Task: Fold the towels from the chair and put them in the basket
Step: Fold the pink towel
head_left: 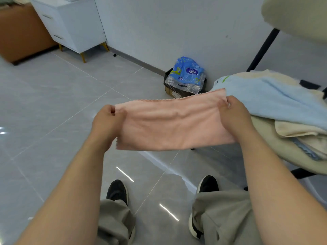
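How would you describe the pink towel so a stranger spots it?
Find the cream chair on the right, heaped with towels. Left of it, the left hand and right hand stretch the pink towel in mid-air. It alone is pink; the heap's top towel is light blue.

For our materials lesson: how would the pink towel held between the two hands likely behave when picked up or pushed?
Probably floppy: the pink towel hangs between the left hand and right hand. Likely light, since pinches at its upper corners carry it. Pushed, it would probably bunch, given its visible wrinkles.
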Available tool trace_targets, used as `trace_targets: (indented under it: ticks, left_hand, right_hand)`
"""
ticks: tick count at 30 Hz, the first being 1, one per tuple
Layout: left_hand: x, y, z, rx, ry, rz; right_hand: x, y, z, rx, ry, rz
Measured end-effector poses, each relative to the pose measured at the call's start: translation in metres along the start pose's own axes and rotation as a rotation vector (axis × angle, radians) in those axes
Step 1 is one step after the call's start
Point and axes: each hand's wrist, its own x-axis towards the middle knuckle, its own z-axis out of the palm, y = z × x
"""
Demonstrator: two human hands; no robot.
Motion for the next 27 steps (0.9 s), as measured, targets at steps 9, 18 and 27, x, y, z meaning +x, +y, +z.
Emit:
trace_targets:
  ticks: [9, 18, 27]
  left_hand:
    - [-0.011, 0.008, 0.031, -0.271, -0.064, -0.116]
    - [-0.035, 0.011, 0.072, -0.111, -0.235, -0.157]
    - [-0.037, 0.009, 0.091, -0.022, -0.236, -0.005]
  right_hand:
    - [-0.010, -0.020, 0.020, 0.071, -0.068, 0.017]
    - [-0.039, -0.043, 0.055, 0.161, -0.249, 0.111]
    - [-0.057, -0.060, 0.063, 0.143, -0.349, -0.016]
